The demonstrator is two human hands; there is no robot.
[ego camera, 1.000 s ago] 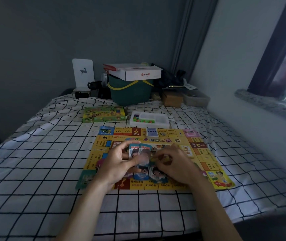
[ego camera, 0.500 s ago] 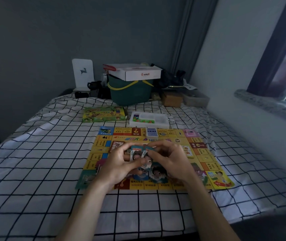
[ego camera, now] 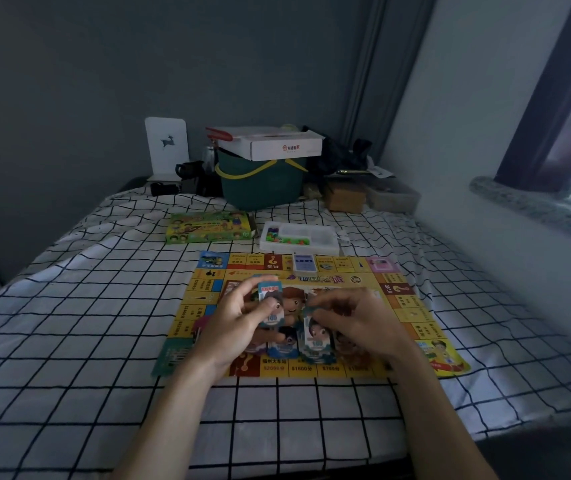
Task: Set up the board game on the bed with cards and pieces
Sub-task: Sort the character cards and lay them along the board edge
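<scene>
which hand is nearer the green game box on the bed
Left. The left hand, holding a stack of cards, is below the green game box; the right hand is lower and further right.

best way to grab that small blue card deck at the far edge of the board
Take the blue card deck by its two long side edges, reaching over the game board from the near side and coming down from above. It lies flat, its short ends pointing toward and away from the person, so fingers can pinch across the narrow width. Both hands are busy now with cards.
</scene>
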